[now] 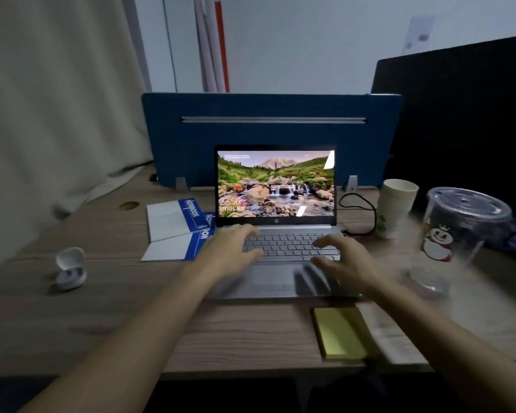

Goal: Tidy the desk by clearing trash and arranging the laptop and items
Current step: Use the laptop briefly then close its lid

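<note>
Bare table (108,308) is lying open at near left, broken only by the open earbud case (71,268). Notebooks (178,231) are crowding the laptop's (276,222) left side. On the right, stacked paper cups (395,208), a lidded plastic cup (459,228) and a black cable (359,208) are blocking passage. The blue divider (268,135) is closing the far side. A yellow pad (344,333) is occupying the near right edge.

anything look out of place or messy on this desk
The white earbud case sits open at the left. Blue-and-white notebooks lie askew beside the laptop. A clear plastic drink cup stands at the right. Nothing looks spilled.
</note>
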### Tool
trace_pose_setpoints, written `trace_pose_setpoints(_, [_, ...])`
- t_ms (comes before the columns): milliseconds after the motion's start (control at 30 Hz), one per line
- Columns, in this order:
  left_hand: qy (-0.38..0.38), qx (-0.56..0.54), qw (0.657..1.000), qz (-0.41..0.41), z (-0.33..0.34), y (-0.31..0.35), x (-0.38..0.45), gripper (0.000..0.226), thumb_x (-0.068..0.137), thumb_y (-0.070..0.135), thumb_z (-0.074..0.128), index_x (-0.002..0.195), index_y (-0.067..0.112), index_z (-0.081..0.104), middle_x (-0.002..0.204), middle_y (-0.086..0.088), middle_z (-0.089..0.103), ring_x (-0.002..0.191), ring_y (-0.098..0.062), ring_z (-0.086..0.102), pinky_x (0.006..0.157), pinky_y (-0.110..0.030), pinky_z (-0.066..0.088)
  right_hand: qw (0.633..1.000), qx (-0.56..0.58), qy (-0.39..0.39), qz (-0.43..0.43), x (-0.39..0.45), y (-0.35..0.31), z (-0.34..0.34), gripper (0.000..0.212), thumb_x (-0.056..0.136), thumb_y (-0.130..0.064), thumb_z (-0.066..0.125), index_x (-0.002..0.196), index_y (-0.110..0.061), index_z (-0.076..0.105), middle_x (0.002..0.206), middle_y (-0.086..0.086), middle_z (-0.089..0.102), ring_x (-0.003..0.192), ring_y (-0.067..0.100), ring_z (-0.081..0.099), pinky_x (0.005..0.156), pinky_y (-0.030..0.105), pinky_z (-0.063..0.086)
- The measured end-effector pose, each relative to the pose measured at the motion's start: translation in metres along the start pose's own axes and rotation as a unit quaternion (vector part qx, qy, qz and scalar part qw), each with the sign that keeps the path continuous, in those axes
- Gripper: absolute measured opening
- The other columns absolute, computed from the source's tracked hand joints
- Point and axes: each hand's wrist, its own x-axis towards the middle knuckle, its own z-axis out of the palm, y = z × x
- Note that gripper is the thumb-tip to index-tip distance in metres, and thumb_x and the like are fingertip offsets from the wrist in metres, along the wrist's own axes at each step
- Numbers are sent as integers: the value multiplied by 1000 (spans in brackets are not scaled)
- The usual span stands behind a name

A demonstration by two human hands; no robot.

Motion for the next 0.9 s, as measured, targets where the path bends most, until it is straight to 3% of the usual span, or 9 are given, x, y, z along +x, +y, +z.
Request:
trace_pose_setpoints(267, [10, 18, 999, -27, 2, -34, 3, 46, 88, 52, 60, 130, 36, 49, 137, 10, 52, 123, -15, 48, 98, -42, 45, 998, -57, -23, -28, 24, -14, 29, 45, 84, -44, 69, 124, -25, 60, 131, -2, 59, 126, 21, 45, 105, 39, 38])
trace_pose_setpoints(500, [3, 19, 999, -32, 5, -48, -1, 47, 87, 52, 61, 130, 37, 48, 138, 9, 51, 124, -16, 45, 100, -43, 42, 990, -128, -30, -46, 32, -14, 46, 61, 73, -58, 71, 126, -31, 56, 130, -3, 57, 127, 24, 40, 104, 40, 35])
trace_pose_setpoints(900, [-14, -17, 999, -46, 4, -59, -12, 54, 86, 44, 67, 135, 34, 46, 139, 6, 48, 126, -14, 43, 101, -40, 44, 990, -135, -34, -34, 27, -8, 45, 65, 68, -60, 72, 125, -31, 57, 129, -2, 59, 126, 29, 42, 104, 45, 36])
